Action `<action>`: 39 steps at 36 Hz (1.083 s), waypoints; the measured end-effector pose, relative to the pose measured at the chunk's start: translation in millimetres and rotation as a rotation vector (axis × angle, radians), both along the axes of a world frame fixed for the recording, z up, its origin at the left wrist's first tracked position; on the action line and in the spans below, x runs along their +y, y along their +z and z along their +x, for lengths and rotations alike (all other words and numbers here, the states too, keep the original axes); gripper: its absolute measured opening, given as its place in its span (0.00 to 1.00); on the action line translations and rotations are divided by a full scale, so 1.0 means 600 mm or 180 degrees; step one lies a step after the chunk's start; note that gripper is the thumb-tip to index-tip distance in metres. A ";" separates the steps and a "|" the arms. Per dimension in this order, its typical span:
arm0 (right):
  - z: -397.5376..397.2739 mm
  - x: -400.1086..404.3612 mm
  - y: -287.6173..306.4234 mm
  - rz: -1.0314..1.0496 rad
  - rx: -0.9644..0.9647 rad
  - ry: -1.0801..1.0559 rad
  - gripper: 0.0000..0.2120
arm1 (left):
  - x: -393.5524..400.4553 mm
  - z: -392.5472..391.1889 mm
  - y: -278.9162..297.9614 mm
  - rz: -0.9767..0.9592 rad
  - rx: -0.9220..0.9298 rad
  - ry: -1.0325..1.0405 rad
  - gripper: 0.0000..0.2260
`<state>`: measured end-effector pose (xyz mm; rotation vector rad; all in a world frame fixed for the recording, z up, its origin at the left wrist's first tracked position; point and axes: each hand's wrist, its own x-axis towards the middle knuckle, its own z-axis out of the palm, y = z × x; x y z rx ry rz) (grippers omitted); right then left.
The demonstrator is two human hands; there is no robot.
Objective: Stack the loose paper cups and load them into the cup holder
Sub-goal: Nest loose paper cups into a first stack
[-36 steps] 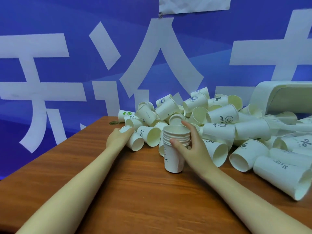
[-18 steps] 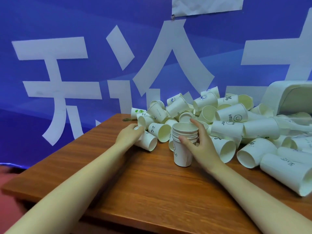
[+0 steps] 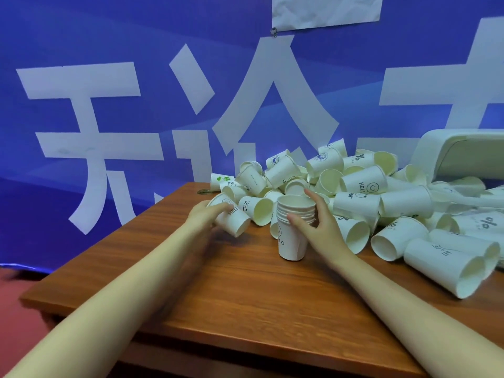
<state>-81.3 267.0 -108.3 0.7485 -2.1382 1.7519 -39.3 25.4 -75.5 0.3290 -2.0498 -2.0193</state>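
Head view: stacking barely begun, most cups still loose.
My right hand (image 3: 320, 229) wraps the short stack (image 3: 293, 227) upright on the table (image 3: 245, 296); my left hand (image 3: 207, 216) curls round a lying cup (image 3: 231, 221); holder unloaded, I judge.

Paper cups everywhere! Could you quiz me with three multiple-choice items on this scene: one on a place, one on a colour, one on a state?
1. Where does the nested stack stand?
A. on the wooden table
B. inside the white holder
C. on the floor

2. What colour is the banner behind the pile?
A. green
B. blue
C. yellow

3. How does the cup in the left hand lie?
A. upright
B. crushed flat
C. on its side

Answers:
1 A, its base rests on the table, steadied by the right hand.
2 B, the banner is blue with white characters.
3 C, that HELLO cup opens sideways.
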 end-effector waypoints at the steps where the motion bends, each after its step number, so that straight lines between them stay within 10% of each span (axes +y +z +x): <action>1: 0.001 -0.001 0.004 0.0034 -0.0030 -0.0009 0.31 | 0.000 0.001 0.008 0.0061 0.0098 -0.0041 0.16; 10: 0.017 -0.021 0.036 0.0709 -0.0065 0.0136 0.32 | 0.051 0.032 0.108 0.0022 0.1280 -0.0467 0.20; 18: 0.037 -0.033 0.025 0.0629 0.0011 0.0253 0.32 | 0.074 0.018 0.070 -0.1631 0.1632 -0.0548 0.21; 27: 0.030 -0.016 0.030 0.0820 0.0232 0.0323 0.24 | 0.088 -0.007 0.024 -0.2179 0.1640 -0.1158 0.19; 39: 0.014 0.068 0.047 0.0915 0.0526 -0.0088 0.19 | 0.091 -0.017 -0.020 -0.1258 0.1528 -0.1380 0.26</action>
